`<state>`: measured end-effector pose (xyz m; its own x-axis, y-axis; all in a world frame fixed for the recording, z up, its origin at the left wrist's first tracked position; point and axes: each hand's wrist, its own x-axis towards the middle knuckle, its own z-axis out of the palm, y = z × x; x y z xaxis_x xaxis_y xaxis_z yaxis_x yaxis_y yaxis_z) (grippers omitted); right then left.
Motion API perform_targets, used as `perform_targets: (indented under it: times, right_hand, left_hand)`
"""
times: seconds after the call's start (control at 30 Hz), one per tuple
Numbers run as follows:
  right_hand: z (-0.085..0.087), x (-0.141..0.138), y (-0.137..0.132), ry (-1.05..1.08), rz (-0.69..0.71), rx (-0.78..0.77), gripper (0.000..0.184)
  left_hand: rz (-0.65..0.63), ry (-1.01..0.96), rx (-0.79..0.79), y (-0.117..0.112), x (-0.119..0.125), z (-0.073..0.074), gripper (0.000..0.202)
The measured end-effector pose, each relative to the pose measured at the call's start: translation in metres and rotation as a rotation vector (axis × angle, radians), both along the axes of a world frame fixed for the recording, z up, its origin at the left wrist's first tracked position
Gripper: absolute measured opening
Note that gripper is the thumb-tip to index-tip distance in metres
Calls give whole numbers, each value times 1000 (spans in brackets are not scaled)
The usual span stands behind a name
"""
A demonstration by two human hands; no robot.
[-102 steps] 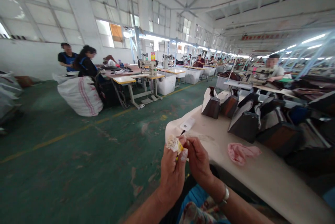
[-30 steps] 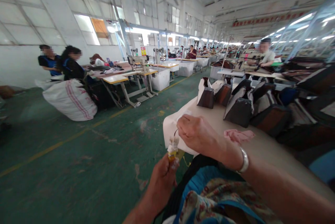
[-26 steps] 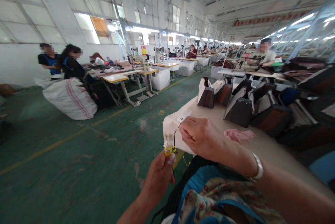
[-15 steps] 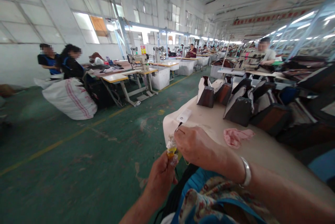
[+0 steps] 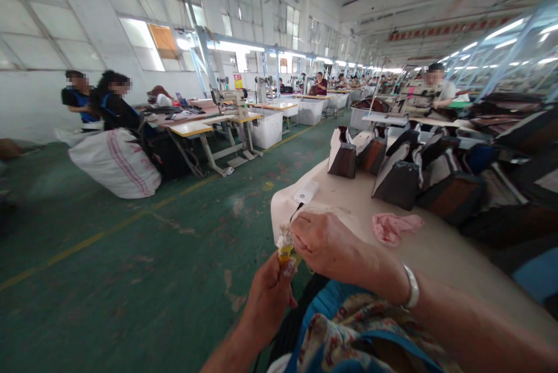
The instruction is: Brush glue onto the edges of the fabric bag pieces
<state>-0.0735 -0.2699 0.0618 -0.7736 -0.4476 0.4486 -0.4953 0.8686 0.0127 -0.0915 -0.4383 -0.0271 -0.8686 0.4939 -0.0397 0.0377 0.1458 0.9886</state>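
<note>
My left hand (image 5: 268, 291) is closed round a small yellow thing with a white fluffy top (image 5: 285, 243), held upright in front of my lap. My right hand (image 5: 325, 241) is closed in a pinch right beside that top; what its fingers grip is too small to make out. Both hands hover off the near corner of a beige table (image 5: 436, 251). A silver bangle (image 5: 412, 286) is on my right wrist.
On the table lie a small white flat device (image 5: 307, 192), a pink cloth (image 5: 394, 226) and a row of dark and brown bags (image 5: 399, 178). Across the green floor stand sewing tables (image 5: 226, 123), a large white sack (image 5: 115, 162) and several seated people.
My right hand has come down from above the fluffy top and now sits close against it. My left hand has stayed almost still with the yellow thing.
</note>
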Motion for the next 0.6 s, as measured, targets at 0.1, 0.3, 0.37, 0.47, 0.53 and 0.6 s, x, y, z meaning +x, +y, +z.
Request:
perform_targets:
  times: [0.1, 0.3, 0.37, 0.47, 0.53, 0.6]
  right_hand:
    - [1, -8, 5, 41, -31, -151, 19]
    - [10, -9, 14, 13, -12, -444, 23]
    - [8, -5, 11, -35, -2, -425, 21]
    - [3, 1, 6, -65, -35, -358, 19]
    - [0, 3, 4, -75, -66, -309, 18]
    - [-3, 3, 5, -77, -93, -266, 17]
  left_hand:
    - [-38, -7, -28, 1, 2, -3, 32]
    - [8, 15, -105, 2, -1, -4, 33]
    - [13, 68, -115, 1, -3, -2, 35]
    - [10, 89, -104, -1, -3, 1, 36]
    - [19, 74, -86, 0, -1, 0, 37]
    - [30, 55, -63, 0, 1, 0, 38]
